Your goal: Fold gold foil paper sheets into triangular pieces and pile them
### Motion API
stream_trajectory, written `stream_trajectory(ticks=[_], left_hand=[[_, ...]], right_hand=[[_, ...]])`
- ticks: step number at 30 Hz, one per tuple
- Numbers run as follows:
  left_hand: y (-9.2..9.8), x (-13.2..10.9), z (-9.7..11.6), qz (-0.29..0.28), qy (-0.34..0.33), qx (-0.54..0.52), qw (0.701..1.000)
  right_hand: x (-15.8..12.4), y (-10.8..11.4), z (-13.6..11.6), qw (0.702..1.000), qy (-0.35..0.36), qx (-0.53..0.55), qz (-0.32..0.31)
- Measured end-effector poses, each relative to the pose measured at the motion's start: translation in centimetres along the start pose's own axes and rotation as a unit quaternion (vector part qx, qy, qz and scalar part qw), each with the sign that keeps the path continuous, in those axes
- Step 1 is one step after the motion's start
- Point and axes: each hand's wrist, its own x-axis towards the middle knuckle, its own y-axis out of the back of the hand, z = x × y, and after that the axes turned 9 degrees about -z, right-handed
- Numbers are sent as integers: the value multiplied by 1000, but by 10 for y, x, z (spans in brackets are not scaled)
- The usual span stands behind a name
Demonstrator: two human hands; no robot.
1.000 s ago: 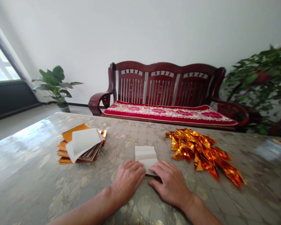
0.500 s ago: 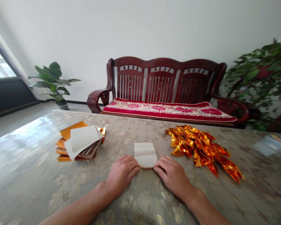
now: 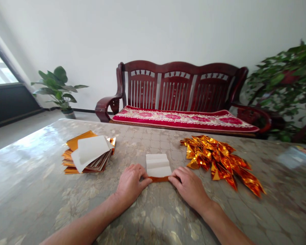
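The left hand [image 3: 132, 180] and right hand [image 3: 190, 185] pinch the near corners of a creased foil paper [image 3: 158, 166]; folded foil pieces [image 3: 216, 156] lie right, a paper stack [image 3: 91, 153] left.

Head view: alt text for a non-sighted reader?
Left hand and right hand pinch the near corners of a creased white sheet with an orange strip along its near edge, on a patterned table. A stack of white and gold sheets lies to the left, a pile of folded orange pieces to the right. Behind stands a dark red bench.
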Motion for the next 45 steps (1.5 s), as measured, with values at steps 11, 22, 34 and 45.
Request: stream_trajectory(ticks=[11, 22, 34, 45], left_hand=[[1, 1, 4, 0, 16, 21, 1000], [0, 3, 5, -5, 22, 53, 998], [-1, 1, 6, -21, 22, 58, 998], [6, 1, 8, -55, 17, 74, 996]], right_hand=[[3, -4, 1, 999, -21, -29, 8], [4, -3, -3, 997, -40, -69, -16], [3, 0, 3, 999, -37, -9, -38], [5, 11, 2, 996, -16, -25, -84]])
